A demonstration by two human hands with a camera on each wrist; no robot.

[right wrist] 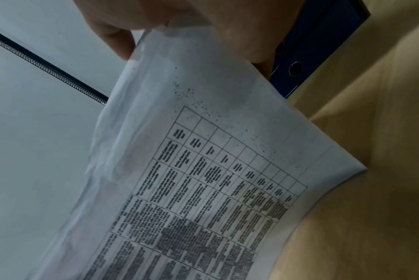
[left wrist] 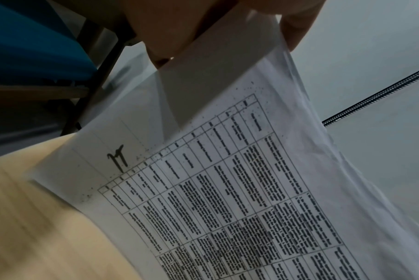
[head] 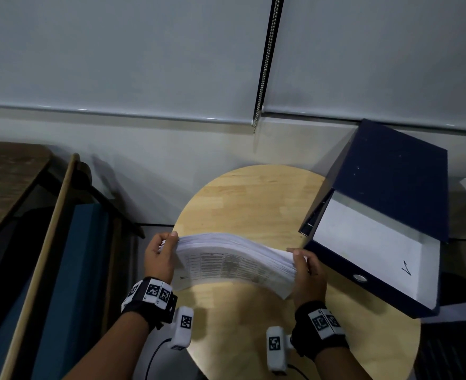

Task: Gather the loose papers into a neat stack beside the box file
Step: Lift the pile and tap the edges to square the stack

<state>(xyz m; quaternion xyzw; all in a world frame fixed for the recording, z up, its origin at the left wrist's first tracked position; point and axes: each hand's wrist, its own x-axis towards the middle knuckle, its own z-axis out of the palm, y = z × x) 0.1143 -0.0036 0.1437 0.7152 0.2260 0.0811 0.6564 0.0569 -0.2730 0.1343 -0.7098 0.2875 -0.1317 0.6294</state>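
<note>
Wood-edged board (head: pixel 38 266) leans at far left, w/ blue panel (head: pixel 70 292) beside it. Next comes left hand (head: pixel 159 259), fingers curled round left end of papers (head: pixel 234 263), thumb on top edge. Left wrist view shows fingers (left wrist: pixel 170 34) pinching the sheets, top page a printed table w/ a handwritten mark near its corner. Papers are held up off the round wood table (head: pixel 253 198), the bundle bowed upward in the middle, edges roughly aligned but fanned a bit along the top. Right hand (head: pixel 307 272) grips the right end same way; right wrist view has thumb and fingers (right wrist: pixel 115 34) clamped over the paper edge. Both wrists carry black bands w/ square-coded tags. Just right of the papers, close to right hand, dark blue box file (head: pixel 385 209) lies on the table's right side, lid open, white lining showing, finger hole in the spine. Grey roller blinds (head: pixel 116 50) w/ a bead chain (head: pixel 264 64) hang behind.
</note>
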